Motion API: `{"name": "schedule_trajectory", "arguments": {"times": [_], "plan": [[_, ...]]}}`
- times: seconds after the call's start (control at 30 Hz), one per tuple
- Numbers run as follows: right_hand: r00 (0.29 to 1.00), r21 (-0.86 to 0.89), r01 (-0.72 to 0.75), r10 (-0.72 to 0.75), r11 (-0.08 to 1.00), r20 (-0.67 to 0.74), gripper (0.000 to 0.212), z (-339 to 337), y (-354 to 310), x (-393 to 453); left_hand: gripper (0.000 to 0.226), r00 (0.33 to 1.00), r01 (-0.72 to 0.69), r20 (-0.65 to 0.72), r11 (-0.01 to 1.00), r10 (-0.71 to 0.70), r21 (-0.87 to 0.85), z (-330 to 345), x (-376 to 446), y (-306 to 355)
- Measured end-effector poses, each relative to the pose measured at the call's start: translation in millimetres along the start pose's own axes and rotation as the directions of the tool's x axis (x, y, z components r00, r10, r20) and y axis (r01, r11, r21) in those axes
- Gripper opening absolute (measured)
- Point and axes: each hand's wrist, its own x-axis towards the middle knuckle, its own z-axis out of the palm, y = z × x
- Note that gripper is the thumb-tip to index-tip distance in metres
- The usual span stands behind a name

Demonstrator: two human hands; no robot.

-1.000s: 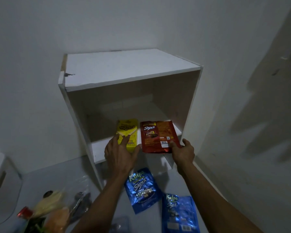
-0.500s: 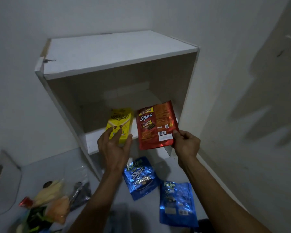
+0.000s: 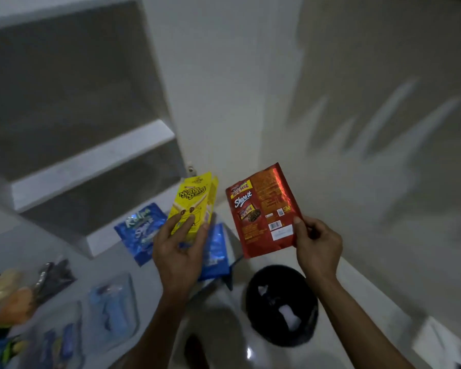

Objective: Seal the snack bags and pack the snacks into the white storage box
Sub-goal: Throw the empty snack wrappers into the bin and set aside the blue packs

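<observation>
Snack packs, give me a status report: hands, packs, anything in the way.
Left hand grips yellow box; right hand pinches red bag. Both held clear of white storage box. Blue bags on the floor. Nothing blocking.

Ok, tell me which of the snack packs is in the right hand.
The red pouch, pinched at its lower corner by the right hand. The left hand holds the yellow box; the blue bags lie on the floor below.
</observation>
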Motion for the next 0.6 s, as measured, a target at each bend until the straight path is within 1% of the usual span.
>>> {"name": "schedule_trajectory", "arguments": {"times": [0.07, 0.13, 0.2, 0.27, 0.33, 0.37, 0.43, 0.53, 0.6], "plan": [[0.997, -0.048, -0.044, 0.040, 0.998, -0.073, 0.007, -36, 27, 6, 0.033, 0.993, 0.062, 0.100, 0.998, -0.059, -0.032, 32, -29, 4], [0.989, -0.109, -0.082, 0.068, 0.991, -0.133, 0.009, -66, 51, 8, 0.034, 0.984, 0.079, 0.160, 0.997, -0.074, -0.026, 63, -56, 7], [0.981, -0.185, -0.120, 0.088, 0.975, -0.172, 0.012, -87, 75, 8, 0.036, 0.972, 0.040, 0.231, 0.999, -0.043, 0.017, 94, -81, 1], [0.972, -0.254, -0.172, 0.122, 0.952, -0.202, 0.013, -98, 104, 7, 0.028, 0.948, 0.023, 0.318, 1.000, -0.017, -0.014, 121, -103, -9], [0.958, -0.302, -0.242, 0.177, 0.922, -0.227, 0.014, -102, 133, 4, 0.023, 0.927, 0.030, 0.376, 0.996, 0.004, -0.085, 143, -125, -21], [0.950, -0.319, -0.275, 0.206, 0.907, -0.235, 0.015, -101, 148, 3, 0.022, 0.912, 0.020, 0.410, 0.997, 0.014, -0.078, 153, -134, -29], [0.933, -0.356, -0.343, 0.271, 0.869, -0.236, 0.017, -95, 179, 2, 0.022, 0.872, -0.022, 0.489, 1.000, 0.026, -0.013, 173, -149, -47], [0.915, -0.417, -0.401, 0.339, 0.815, -0.218, 0.019, -77, 223, 2, 0.032, 0.794, -0.058, 0.608, 0.993, -0.018, 0.105, 198, -170, -83], [0.906, -0.428, -0.423, 0.365, 0.799, -0.214, 0.019, -62, 249, 3, 0.036, 0.775, -0.005, 0.625, 0.987, -0.099, 0.163, 212, -180, -102]]}}
